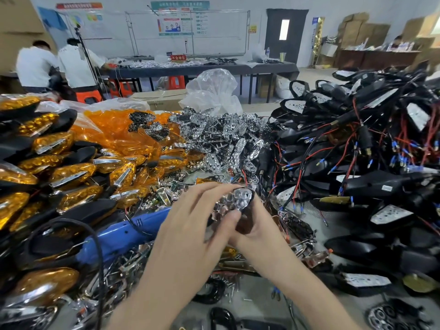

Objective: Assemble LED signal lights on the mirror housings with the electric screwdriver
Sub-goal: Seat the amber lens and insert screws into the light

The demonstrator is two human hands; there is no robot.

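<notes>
One chrome reflector (239,197), dimpled and glossy, is lying against one black housing (246,223), both held over the bench (257,295). The left hand (190,234) is pinching the reflector between thumb and fingertips; the right hand (259,231) is curling round the housing. One blue screwdriver (123,232) (smooth plastic, corded) is lying just left. Heaps beyond counting are surrounding them: amber lenses (71,177), loose reflectors (214,139), wired mirrors (357,151).

At the counter (258,300) middle, the left hand (190,229) pinches a chrome reflector (239,198) against a dark housing (246,221) gripped by the right hand (259,231); a blue screwdriver (123,231) lies just left.
</notes>
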